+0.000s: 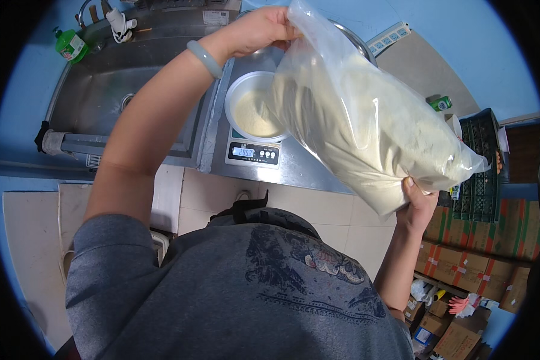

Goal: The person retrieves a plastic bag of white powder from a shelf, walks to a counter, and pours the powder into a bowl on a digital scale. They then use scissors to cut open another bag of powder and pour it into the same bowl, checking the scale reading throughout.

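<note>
A large clear plastic bag (355,112) of pale cream powder is held up over the metal counter (292,168), slanting down to the right. My left hand (263,31) pinches its upper edge near the mouth. Lower down, my right hand (418,198) grips the bottom corner, thumb on top. Under the mouth stands a round white plastic tub (230,105) with similar powder (254,114) inside; the bag hides the tub's right side. The tub rests on a digital kitchen scale (253,154) with a lit display.
Left of the counter is a stainless steel sink (94,99) with a green pump bottle (71,46) at its corner. A power strip (389,38) and a green can (440,104) lie at the back right. A dark plastic crate (477,180) and cardboard boxes (459,265) are at the right.
</note>
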`<action>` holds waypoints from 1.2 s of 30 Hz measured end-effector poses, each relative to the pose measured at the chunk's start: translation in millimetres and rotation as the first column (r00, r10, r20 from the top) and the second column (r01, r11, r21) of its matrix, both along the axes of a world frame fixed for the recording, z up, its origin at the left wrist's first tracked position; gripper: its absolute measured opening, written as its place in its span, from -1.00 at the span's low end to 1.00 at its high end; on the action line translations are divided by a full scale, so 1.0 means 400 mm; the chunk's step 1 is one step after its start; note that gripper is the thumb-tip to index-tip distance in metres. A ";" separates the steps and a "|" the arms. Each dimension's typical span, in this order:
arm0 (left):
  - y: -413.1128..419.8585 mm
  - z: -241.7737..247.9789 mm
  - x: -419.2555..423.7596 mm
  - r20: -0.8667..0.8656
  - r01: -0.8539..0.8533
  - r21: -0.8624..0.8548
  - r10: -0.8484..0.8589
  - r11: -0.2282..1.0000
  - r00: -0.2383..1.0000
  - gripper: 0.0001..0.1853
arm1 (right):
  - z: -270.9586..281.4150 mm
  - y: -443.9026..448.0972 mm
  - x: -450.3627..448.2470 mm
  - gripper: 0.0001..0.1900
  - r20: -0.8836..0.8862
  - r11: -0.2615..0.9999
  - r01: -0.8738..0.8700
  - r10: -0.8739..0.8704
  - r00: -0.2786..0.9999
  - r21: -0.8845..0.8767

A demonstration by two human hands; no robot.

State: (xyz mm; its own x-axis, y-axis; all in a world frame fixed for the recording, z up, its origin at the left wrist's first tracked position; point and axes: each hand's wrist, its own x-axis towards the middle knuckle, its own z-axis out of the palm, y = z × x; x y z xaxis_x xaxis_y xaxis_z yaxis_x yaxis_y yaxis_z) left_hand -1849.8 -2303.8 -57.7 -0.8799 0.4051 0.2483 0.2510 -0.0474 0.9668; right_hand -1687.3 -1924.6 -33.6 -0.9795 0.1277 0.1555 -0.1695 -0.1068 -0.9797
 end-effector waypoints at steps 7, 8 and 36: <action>0.006 -0.009 -0.009 -0.010 0.020 0.080 -0.019 0.997 1.000 -0.84 | 0.006 0.001 -0.008 -0.42 0.010 1.000 -0.013 0.013 1.000 0.023; 0.007 -0.006 -0.007 -0.015 0.012 0.072 -0.011 0.997 1.000 -0.83 | 0.005 0.000 -0.010 -0.42 0.006 1.000 0.008 -0.008 1.000 0.005; 0.013 -0.005 0.014 -0.039 0.035 0.185 -0.028 0.982 0.999 -0.76 | -0.012 -0.018 -0.018 -0.43 -0.010 1.000 0.017 -0.017 1.000 0.019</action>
